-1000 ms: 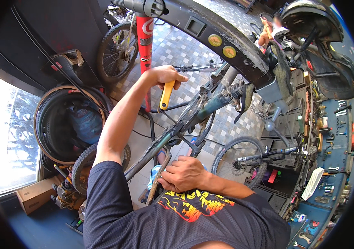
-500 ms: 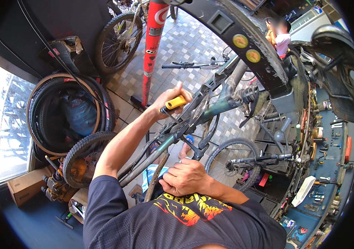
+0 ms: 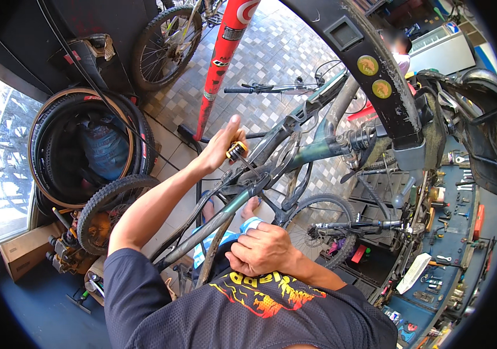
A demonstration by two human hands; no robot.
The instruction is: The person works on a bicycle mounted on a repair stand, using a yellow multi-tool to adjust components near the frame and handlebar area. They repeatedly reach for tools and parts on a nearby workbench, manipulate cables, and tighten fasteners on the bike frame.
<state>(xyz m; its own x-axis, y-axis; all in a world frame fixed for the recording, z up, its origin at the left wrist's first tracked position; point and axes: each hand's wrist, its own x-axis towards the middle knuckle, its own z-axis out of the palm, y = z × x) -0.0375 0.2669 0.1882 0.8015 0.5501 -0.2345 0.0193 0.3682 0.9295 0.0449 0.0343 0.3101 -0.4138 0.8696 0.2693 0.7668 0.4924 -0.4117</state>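
My left hand (image 3: 220, 146) is curled against a yellow-and-black folding multi-tool (image 3: 236, 152), one digit sticking up. A thin bit of the tool slants down to a pivot area on the dark green bicycle frame (image 3: 240, 203). The frame hangs tilted across the middle, its front end up by the dark clamp arm. Close to my chest, my right hand (image 3: 262, 249) is closed in a fist; whatever lies inside its fingers is hidden. Beside that hand is a bit of light blue cloth (image 3: 250, 224).
A red stand post (image 3: 220, 64) rises beyond my left hand. Tires (image 3: 36, 139) and a small wheel are stacked at left. A bicycle wheel (image 3: 350, 218) stands right of the frame. Hand tools line a blue bench (image 3: 455, 232) at far right. Another person (image 3: 401, 55) is at the back.
My left hand has shifted slightly left and down, and the multi-tool has turned from side-on to end-on. My right fist has stayed about where it was. The view has shifted a little.
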